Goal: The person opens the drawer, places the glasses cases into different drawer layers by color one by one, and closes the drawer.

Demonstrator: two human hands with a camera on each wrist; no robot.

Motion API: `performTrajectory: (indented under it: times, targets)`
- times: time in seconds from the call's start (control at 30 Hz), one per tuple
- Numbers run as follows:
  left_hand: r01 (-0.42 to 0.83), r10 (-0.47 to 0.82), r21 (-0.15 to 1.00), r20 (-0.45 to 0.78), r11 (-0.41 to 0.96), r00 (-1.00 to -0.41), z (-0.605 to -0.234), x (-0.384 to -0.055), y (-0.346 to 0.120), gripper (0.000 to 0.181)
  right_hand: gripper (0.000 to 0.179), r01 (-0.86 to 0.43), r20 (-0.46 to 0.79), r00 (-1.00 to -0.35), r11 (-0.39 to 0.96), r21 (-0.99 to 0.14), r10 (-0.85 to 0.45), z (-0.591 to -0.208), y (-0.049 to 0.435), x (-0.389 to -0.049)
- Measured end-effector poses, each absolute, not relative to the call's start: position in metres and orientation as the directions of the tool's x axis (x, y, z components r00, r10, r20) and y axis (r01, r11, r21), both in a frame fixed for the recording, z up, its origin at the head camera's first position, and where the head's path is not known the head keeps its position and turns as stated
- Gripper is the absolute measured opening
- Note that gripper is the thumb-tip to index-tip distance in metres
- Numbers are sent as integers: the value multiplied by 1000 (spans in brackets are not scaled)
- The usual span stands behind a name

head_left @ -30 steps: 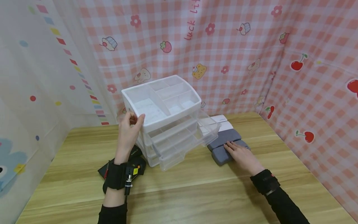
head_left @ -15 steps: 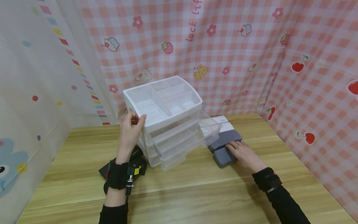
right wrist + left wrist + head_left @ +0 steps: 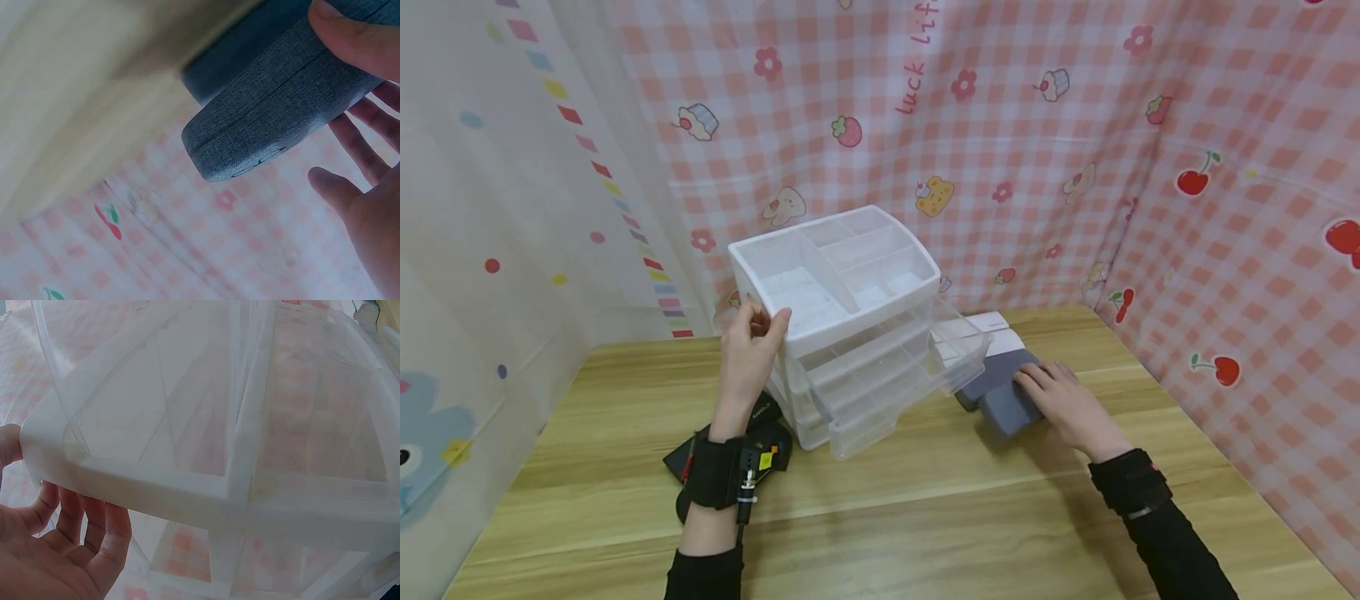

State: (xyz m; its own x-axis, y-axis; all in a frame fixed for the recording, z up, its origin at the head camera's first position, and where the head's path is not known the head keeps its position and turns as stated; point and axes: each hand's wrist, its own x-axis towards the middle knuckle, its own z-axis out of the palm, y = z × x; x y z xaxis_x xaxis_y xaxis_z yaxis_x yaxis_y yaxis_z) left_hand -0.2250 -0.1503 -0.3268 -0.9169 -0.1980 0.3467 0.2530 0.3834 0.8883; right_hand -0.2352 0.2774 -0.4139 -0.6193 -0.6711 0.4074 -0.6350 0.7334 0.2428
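My right hand point(image 3: 1075, 412) grips a grey fabric glasses case point(image 3: 1009, 407), tilted up with its left end overlapping a second grey glasses case point(image 3: 996, 371) in the head view. A small eyeglasses outline marks its side in the right wrist view, where the thumb lies over the case point(image 3: 262, 106) and fingers reach beneath. On the left, a white organizer with clear drawers point(image 3: 865, 321) stands at an angle. My left hand point(image 3: 747, 362) holds its upper left edge, thumb at the rim. The left wrist view shows fingers curled under the organizer's white edge point(image 3: 156, 490).
One clear drawer point(image 3: 865, 429) sticks out from the organizer's front. Behind the grey cases lie white boxes point(image 3: 1003, 342), partly hidden by another clear drawer part point(image 3: 962, 350). Black pouches point(image 3: 775, 442) lie beneath my left forearm. A checked curtain point(image 3: 865, 167) borders the wooden table.
The near grey glasses case has risen off the table and tipped, shifting slightly right in my right hand. My left hand and the organizer have stayed in place.
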Motion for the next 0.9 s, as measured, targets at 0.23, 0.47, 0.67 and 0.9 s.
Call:
performTrajectory:
  times: [0.23,0.47,0.67,0.9]
  targets:
    - [250,-199,887,345,387,-917,-327,-225,-151,26,78,-606,443,-650,773,189,-618,-385,273,-226]
    - [248,-198,886,345,392,-918,-327,-224,-150,26,72,-584,512,-630,791,182,-584,-354,269,-214]
    - [248,-200,885,346,395,-917,-327,-224,-150,27,68,-573,600,-570,795,200,-562,-329,268,-203]
    - [254,-205,886,352,387,-913,-327,-225,-150,26,65,-544,646,-511,795,268,-567,-303,250,-198]
